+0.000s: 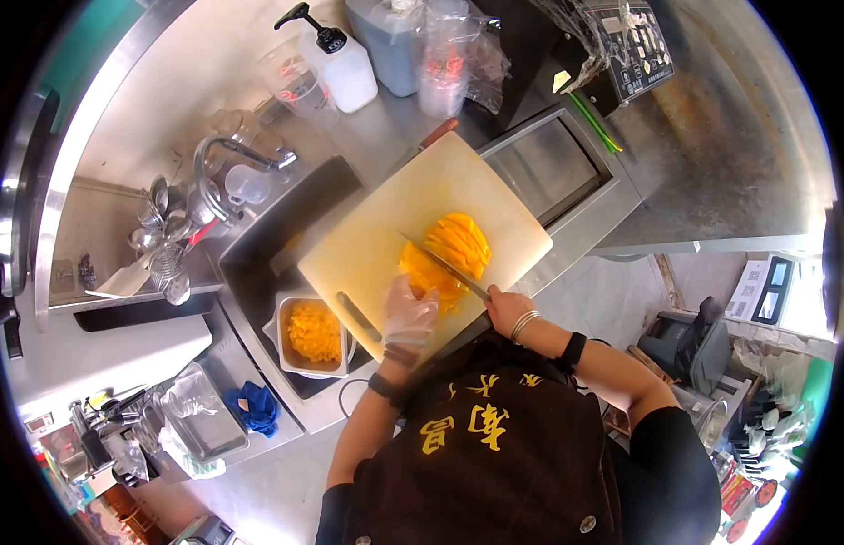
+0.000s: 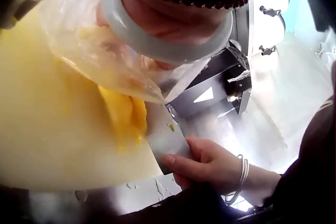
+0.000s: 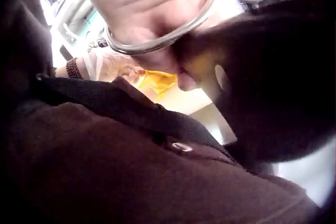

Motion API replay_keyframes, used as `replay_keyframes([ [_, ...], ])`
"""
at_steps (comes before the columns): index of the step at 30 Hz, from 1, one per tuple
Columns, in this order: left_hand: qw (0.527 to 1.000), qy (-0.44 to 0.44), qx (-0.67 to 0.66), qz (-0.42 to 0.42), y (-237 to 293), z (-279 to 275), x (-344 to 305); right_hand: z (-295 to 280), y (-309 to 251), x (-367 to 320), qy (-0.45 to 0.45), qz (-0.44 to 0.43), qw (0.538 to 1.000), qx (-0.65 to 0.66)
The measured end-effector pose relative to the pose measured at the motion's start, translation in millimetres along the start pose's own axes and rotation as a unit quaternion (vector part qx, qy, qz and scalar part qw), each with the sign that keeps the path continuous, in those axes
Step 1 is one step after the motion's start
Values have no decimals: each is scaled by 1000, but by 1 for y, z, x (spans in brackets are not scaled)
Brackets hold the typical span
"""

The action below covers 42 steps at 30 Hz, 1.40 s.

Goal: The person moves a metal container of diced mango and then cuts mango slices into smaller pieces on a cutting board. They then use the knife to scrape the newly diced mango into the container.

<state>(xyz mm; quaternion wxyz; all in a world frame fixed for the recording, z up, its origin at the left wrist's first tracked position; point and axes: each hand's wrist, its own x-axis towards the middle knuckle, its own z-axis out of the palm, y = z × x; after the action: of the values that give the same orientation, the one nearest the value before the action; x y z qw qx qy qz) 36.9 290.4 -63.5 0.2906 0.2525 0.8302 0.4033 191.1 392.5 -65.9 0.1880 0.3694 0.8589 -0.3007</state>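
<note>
Sliced yellow-orange fruit [image 1: 460, 243] lies on a pale cutting board [image 1: 349, 245]. The right hand [image 1: 510, 312] grips a knife [image 1: 454, 271] at its near end, and the blade runs diagonally across the fruit. In a clear plastic glove, the left hand [image 1: 410, 315] rests against the fruit on the side nearer the body; its fingers are partly hidden by the glove and glare. The left wrist view shows the right hand [image 2: 210, 169] with thumb and fingers round the wide blade [image 2: 167, 137], beside a fruit piece [image 2: 126, 113]. Fruit [image 3: 157, 82] also shows in the right wrist view.
A metal container [image 1: 313, 371] of cut fruit stands in the sink [image 1: 267, 245], left of the board. Behind the board are a brown-handled tool [image 1: 438, 133], a pump bottle [image 1: 349, 77] and stacked cups [image 1: 443, 68]. A blue cloth [image 1: 255, 407] lies at the lower left.
</note>
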Motion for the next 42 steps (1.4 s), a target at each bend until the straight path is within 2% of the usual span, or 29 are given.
replay_keyframes([
  [3,998,49,-26,8,-1,8,4,1,-4,0,-9,5,1000,-1],
  [7,999,37,-30,-6,10,6,12,4,-1,2,1,4,1000,2],
  [9,986,-49,156,-21,21,2,18,2,-2,3,-2,9,1000,1],
  [10,986,-48,156,-21,27,2,20,1,-3,3,-5,13,1000,0],
  [12,957,-141,223,-118,37,3,25,2,-2,3,0,10,1000,4],
  [19,946,-194,222,-132,46,-5,32,2,1,6,6,7,1000,16],
  [21,981,-135,112,-79,41,-12,32,8,5,7,22,-2,1000,20],
  [22,981,-135,112,-79,41,-16,31,9,7,8,40,-11,999,24],
  [24,997,-62,27,-28,43,-26,27,10,9,8,41,-11,999,25],
  [25,997,-62,28,-29,41,-31,27,10,8,8,42,-12,999,26],
  [26,988,-47,95,114,38,-35,27,9,8,7,41,-13,999,26],
  [27,954,-31,160,253,36,-37,26,7,6,7,34,-6,999,27],
  [28,954,-30,160,252,21,-31,28,6,6,7,27,1,999,27],
  [30,865,-8,289,410,-9,-15,35,6,5,5,30,2,999,32],
  [34,875,-64,278,391,-16,-19,19,6,9,4,42,0,998,38],
  [36,932,-20,221,285,-9,-22,9,6,8,3,37,4,999,31],
  [37,933,-20,221,285,-11,-17,9,7,6,4,33,6,999,25],
  [39,975,69,126,172,-19,-1,10,8,-1,5,20,14,1000,9],
  [40,975,69,126,172,-23,7,9,9,-4,6,7,23,1000,-8],
  [42,994,45,33,92,-21,18,9,10,-5,6,20,12,1000,-10],
])
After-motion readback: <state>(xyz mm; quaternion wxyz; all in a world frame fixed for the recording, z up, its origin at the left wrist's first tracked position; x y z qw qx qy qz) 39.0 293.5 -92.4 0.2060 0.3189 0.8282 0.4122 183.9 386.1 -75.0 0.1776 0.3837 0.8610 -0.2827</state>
